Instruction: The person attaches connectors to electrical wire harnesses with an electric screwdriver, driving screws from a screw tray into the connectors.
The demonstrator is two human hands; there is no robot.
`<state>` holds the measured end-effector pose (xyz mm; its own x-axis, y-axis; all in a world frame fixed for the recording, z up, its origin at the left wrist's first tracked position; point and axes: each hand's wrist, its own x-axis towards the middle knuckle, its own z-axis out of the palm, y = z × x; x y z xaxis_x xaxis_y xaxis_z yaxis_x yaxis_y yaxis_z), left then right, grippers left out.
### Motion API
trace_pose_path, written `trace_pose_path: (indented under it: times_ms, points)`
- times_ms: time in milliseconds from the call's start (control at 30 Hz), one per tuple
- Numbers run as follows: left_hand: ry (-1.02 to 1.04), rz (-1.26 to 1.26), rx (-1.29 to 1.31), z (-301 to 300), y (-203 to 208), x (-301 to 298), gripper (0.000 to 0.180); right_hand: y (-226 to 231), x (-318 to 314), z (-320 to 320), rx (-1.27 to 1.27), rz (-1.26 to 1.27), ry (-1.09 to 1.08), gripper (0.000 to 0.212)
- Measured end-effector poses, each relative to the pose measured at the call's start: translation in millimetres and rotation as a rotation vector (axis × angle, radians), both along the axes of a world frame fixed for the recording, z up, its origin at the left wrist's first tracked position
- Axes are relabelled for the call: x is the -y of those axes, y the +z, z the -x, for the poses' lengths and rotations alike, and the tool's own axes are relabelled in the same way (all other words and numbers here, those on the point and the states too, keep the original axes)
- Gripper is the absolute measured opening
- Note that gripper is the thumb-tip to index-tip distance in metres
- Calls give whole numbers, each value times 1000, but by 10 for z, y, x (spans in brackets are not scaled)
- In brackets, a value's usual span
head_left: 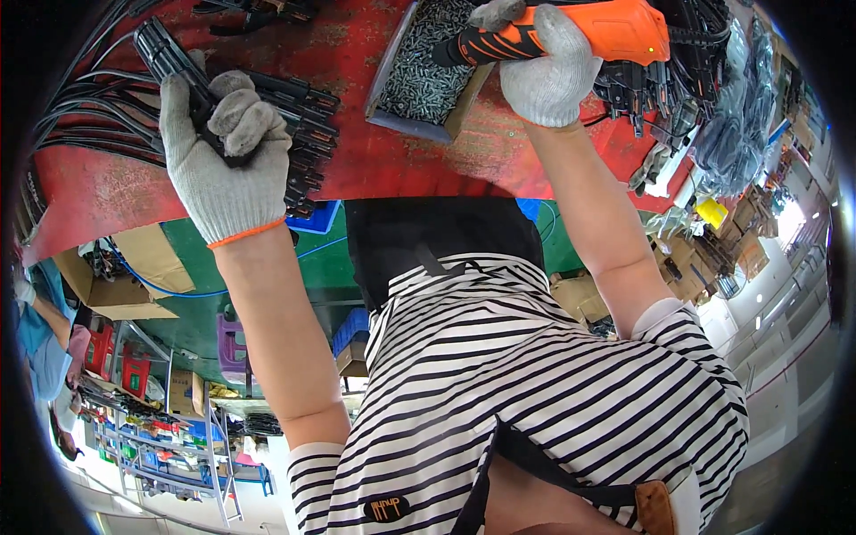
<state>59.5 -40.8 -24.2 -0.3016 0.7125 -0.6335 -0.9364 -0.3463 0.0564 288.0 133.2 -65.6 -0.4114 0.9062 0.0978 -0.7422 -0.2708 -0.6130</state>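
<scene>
My left hand [227,165], in a white knit glove with greyed fingertips, is closed around a black ribbed plastic part [165,52] that points up and to the left. Right beside it, a row of similar black parts [308,125] lies on the red table [374,174]. My right hand [551,80], gloved too, grips an orange and black cordless screwdriver [611,31] lying crosswise. The tool's black nose reaches over an open box [410,123] full of small silver screws [426,85]; whether its tip touches them I cannot tell.
Black cables [98,120] fan out at the far left. More black parts [633,94] and clear plastic bags [736,116] crowd the right side. Beneath the table's edge stand a cardboard box [134,267] and a purple stool [234,343]. Another person's arm [52,321] shows at the left rim.
</scene>
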Motion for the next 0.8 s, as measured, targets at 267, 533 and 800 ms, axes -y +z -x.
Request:
trace_pose_path:
  times_ms: [267, 533, 800]
  points:
    - [5, 48, -6, -27, 33, -31, 20, -146, -21, 36, -207, -47, 20, 31]
    - [12, 131, -45, -67, 111, -102, 30, -23, -54, 24, -226, 11, 17, 31]
    - [-39, 134, -104, -3, 127, -72, 33, 156, -86, 103, -362, 40, 55, 33]
